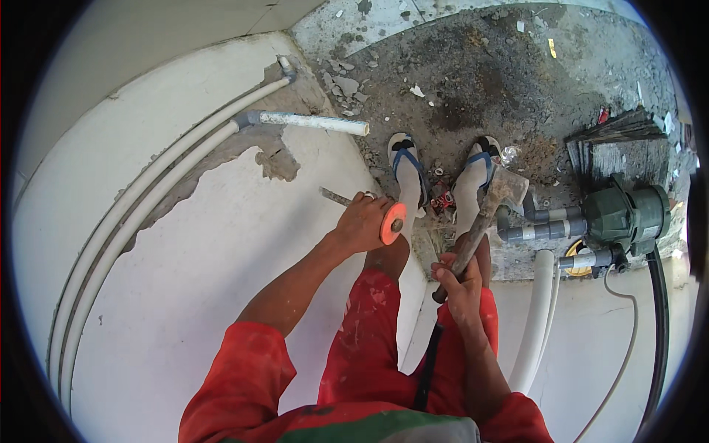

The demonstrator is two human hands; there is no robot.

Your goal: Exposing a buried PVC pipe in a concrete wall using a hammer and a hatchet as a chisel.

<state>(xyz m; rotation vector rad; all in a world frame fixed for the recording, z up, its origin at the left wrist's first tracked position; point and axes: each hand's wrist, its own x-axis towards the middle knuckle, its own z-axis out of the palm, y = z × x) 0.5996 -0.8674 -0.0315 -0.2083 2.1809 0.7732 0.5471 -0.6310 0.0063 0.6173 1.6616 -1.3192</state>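
Observation:
My left hand (362, 224) is closed around a chisel (334, 196). The tool's shank points left toward the white wall, and its round orange hand guard (389, 224) sits at the right side of my fist. In my right hand (459, 292) I grip a hatchet (478, 227) by its handle, low in front of my right leg. Its worn, wide metal head (508, 187) points up and away from me. The two tools are apart. Nearest the chisel is the white wall (244, 221), with a patch of broken plaster (278, 161) farther up.
Two white pipes (166, 161) curve along the wall; an open pipe end (354, 127) juts out above my left hand. To the right stands a green water pump (628, 215) with grey pipes and a thick white pipe (535, 317). Rubble (346, 87) lies on the dirty floor.

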